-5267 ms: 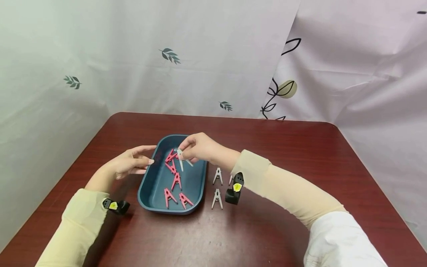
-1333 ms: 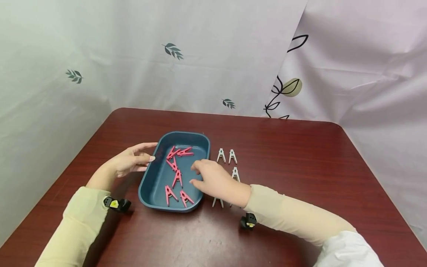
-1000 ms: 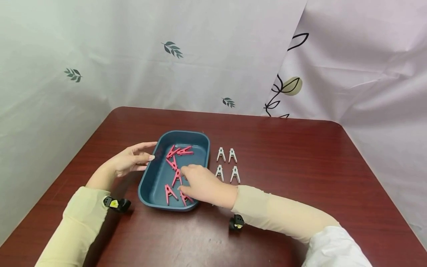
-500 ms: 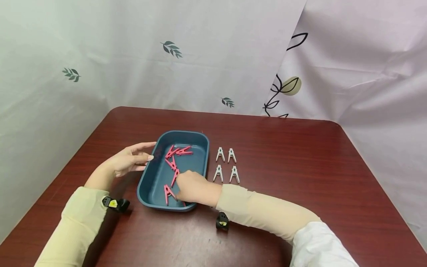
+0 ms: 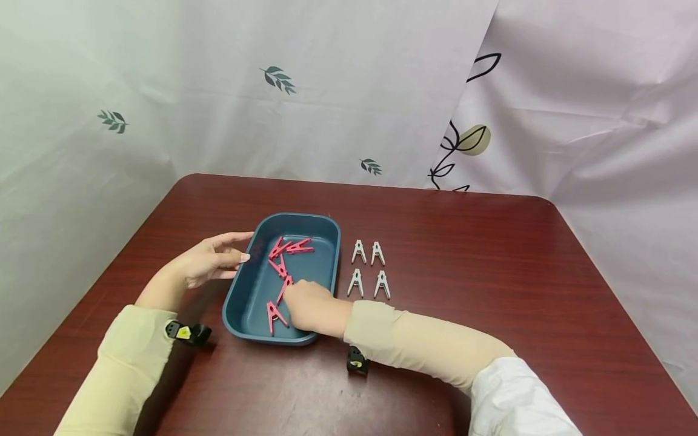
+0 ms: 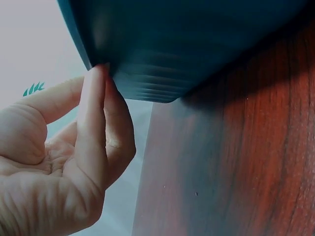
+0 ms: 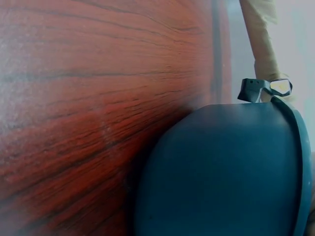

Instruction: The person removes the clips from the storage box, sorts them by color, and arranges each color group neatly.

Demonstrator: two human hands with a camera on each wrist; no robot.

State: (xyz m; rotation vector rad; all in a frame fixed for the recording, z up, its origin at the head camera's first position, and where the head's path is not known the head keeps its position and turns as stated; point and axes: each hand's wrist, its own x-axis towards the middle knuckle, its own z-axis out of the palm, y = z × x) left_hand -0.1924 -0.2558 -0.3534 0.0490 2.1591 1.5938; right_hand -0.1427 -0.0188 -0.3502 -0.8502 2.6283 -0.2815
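A blue tray (image 5: 322, 219) stands on the table with several pink clothespins inside, one (image 5: 275, 317) of them near its front. My left hand (image 5: 209, 260) touches the tray's left rim, thumb and forefinger apart along it. In the left wrist view, that hand's fingertips meet the rim from outside. My right hand (image 5: 311, 307) reaches down into the tray's front right corner, beside a pink clothespin (image 5: 285, 289). Its fingers are hidden, as is whatever lies beneath it. The right wrist view mainly shows the tray's outer wall (image 7: 221, 172).
To the right of the tray, several whitish-grey clothespins lie in rows on the table, one (image 5: 382, 284) among them close to the right forearm. The brown table (image 5: 463, 260) reaches back to a pale curtain (image 5: 354, 91). A black wrist camera (image 5: 357, 361) hangs below the right sleeve.
My right hand released a whitish-grey clothespin on the table, then moved left and down into the tray's front right corner. It now covers a pink clothespin there. The left hand stays put.
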